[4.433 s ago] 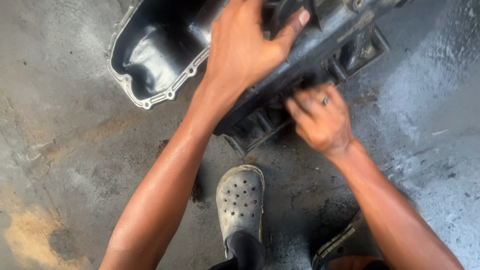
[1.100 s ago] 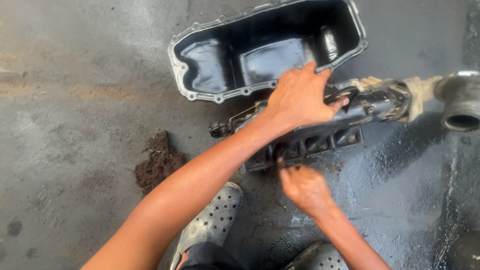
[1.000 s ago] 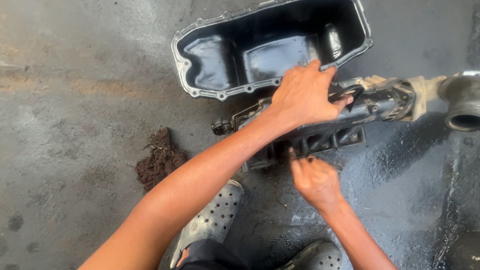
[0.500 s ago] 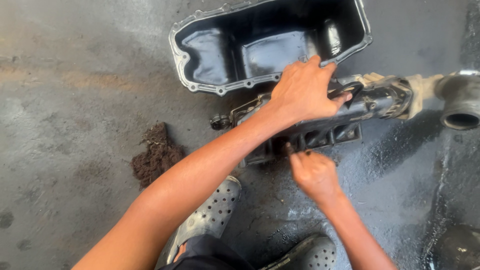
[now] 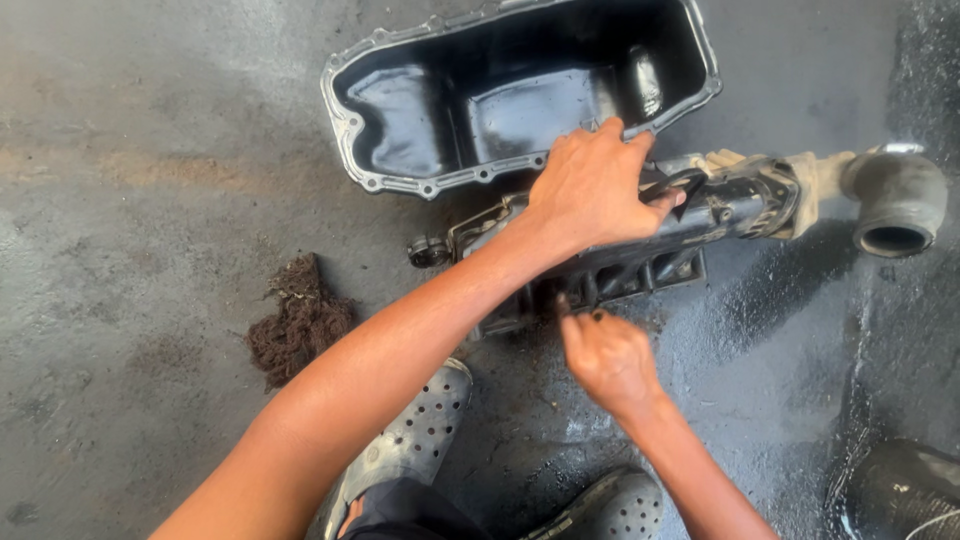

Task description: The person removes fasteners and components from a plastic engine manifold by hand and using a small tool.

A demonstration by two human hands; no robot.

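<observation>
the black intake manifold [image 5: 640,240] lies on the oily concrete floor [image 5: 140,200], just below the empty oil pan [image 5: 500,90]. the left hand [image 5: 592,190] is spread flat over the manifold's top, pressing it steady. the right hand [image 5: 608,358] is pinched narrow at the manifold's lower ports; whether it holds something small cannot be told. this looks like picking or cleaning at the port flange. the next move seems to call for a firm brace above and fine fingertip work below. a rubber elbow hose [image 5: 895,200] sits at the manifold's right end, a clump of brown fibre [image 5: 298,322] to its left.
</observation>
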